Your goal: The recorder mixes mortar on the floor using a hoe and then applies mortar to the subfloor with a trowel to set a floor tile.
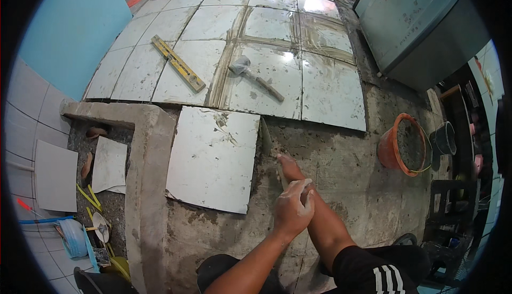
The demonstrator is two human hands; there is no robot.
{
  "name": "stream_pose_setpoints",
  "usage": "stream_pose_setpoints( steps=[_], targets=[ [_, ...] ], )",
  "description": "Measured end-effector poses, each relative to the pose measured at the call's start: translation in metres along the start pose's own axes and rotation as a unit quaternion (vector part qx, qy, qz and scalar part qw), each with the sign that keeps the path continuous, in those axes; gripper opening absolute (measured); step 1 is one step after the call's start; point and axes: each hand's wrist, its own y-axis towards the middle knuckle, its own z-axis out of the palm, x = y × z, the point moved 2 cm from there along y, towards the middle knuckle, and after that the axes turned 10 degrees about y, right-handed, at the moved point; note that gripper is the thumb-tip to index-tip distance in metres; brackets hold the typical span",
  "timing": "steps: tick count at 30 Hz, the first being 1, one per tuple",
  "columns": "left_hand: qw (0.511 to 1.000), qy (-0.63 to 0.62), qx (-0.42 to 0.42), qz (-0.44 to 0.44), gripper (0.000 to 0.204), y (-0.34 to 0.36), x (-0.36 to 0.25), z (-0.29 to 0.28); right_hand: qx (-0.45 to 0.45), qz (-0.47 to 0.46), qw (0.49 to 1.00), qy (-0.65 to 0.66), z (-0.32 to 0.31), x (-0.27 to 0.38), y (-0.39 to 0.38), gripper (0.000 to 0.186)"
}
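My right hand [289, 170] is closed round a trowel, with the grey blade [265, 138] pointing away from me beside the right edge of a loose white tile [213, 160]. Its grip is mostly covered by my fingers. Crossing in front of the right wrist, my left hand [293, 208] is curled, mortar-smeared and against the right forearm. Whatever its fingers may hold is hidden. Beyond lie a mallet [256, 78] with a pale wrapped head and a yellow spirit level [178, 63], both on the tiled floor.
Laid white tiles [272, 75] stretch away in front. An orange bucket of grey mortar [392, 145] stands right, beside a small dark bucket [444, 138]. A low concrete curb [146, 187] runs along the left. A metal cabinet [410, 22] rises at far right; dark plastic stool [448, 208] nearer.
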Motion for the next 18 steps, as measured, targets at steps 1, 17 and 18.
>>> stream_pose_setpoints(
  steps=[1, 17, 18],
  targets=[
    [1.0, 0.002, -0.009, 0.004, 0.026, 0.002, 0.0, -0.001, -0.033, -0.029, 0.998, -0.033, 0.003, 0.002, -0.008, 0.047],
    [0.982, 0.169, -0.029, -0.077, 0.024, -0.045, 0.009, -0.019, -0.045, 0.15, 0.955, 0.253, 0.013, 0.01, -0.022, 0.045],
    [0.981, 0.167, -0.043, -0.086, 0.023, -0.049, 0.005, -0.021, -0.014, 0.133, 0.954, 0.267, 0.012, 0.011, -0.025, 0.045]
  ],
)
